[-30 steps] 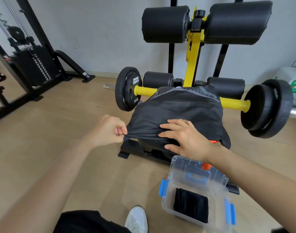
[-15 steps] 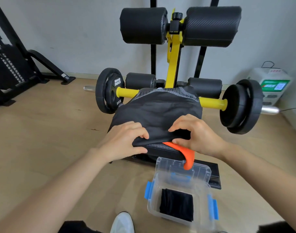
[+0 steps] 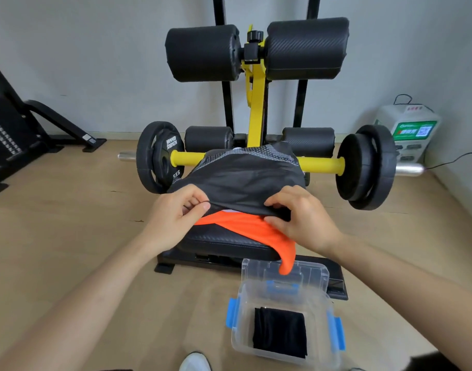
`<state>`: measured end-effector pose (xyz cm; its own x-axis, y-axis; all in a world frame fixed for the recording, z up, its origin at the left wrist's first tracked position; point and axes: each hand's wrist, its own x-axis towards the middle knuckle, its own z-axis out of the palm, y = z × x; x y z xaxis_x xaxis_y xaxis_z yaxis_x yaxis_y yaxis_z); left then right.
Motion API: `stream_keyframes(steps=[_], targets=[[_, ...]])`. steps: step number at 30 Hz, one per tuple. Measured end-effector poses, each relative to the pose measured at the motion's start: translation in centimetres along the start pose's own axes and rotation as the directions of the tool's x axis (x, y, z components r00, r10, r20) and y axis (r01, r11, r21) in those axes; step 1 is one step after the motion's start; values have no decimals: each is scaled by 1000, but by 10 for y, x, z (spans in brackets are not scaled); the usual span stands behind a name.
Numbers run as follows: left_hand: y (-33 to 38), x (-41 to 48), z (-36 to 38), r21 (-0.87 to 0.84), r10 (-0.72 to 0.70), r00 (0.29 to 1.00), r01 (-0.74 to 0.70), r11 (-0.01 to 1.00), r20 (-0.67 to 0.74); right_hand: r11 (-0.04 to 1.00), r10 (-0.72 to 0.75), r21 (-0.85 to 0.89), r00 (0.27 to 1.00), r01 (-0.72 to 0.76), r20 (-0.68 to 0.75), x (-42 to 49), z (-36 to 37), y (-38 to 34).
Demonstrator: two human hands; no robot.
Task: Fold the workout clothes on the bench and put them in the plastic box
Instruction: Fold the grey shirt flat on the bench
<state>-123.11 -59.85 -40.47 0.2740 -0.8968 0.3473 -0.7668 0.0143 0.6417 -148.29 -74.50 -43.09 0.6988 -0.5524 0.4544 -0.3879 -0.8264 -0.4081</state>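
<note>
A dark grey garment (image 3: 240,180) with a dotted far hem lies on the black bench pad (image 3: 224,243). My left hand (image 3: 176,212) pinches its near hem at the left, and my right hand (image 3: 301,215) pinches the same hem at the right. The hem is raised off the pad. Under it an orange garment (image 3: 253,227) shows, one end drooping over the pad's front edge toward the clear plastic box (image 3: 283,287). The box stands open on the floor, with blue latches and a folded black garment (image 3: 280,332) inside.
A yellow bar with black weight plates (image 3: 363,167) crosses behind the bench, and black foam rollers (image 3: 202,49) stand above it. A black machine frame (image 3: 20,129) is at the left. A white charging unit (image 3: 409,132) sits at the right wall. My white shoe (image 3: 194,362) is by the box.
My left hand slid from the garment's left corner to its near hem. Both hands lifted that hem, uncovering more of the orange garment. The camera view shifted to the right.
</note>
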Motion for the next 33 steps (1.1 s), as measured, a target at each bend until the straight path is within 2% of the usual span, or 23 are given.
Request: stream_keyframes(steps=[3, 7, 10, 13, 16, 20, 22, 26, 30, 33], targets=[[-1, -1, -2, -4, 14, 999, -15, 1000, -40, 1000, 21, -22, 998, -23, -54, 3, -11, 16], [-4, -2, -3, 58, 40, 999, -39, 998, -16, 994, 103, -36, 995, -104, -11, 0, -24, 48], [-5, -6, -4, 105, 36, 997, -43, 994, 74, 978, 206, 38, 978, -206, 14, -5, -26, 68], [-10, -8, -8, 213, 67, 976, -112, 971, 206, 948, 284, 118, 954, -295, 100, -9, -32, 79], [-11, -8, -9, 277, 68, 971, -132, 952, 227, 896, 297, 276, 932, -348, 210, -13, -43, 80], [-6, -8, -9, 113, -83, 983, 65, 991, 164, 831, 303, 407, 923, -378, 240, -16, -54, 76], [-5, -7, -13, 26, -122, 983, 119, 992, 136, 786, 316, 477, 919, -393, 236, -17, -61, 75], [9, -6, -25, -77, -123, 985, 133, 988, 119, 696, 304, 603, 921, -390, 245, -18, -80, 72], [28, -8, -39, -115, -100, 965, 132, 985, 244, 639, 198, 631, 887, -440, 417, -19, -97, 70], [31, -7, -43, -72, -121, 952, 146, 987, 280, 598, 207, 629, 854, -496, 477, -21, -100, 70]])
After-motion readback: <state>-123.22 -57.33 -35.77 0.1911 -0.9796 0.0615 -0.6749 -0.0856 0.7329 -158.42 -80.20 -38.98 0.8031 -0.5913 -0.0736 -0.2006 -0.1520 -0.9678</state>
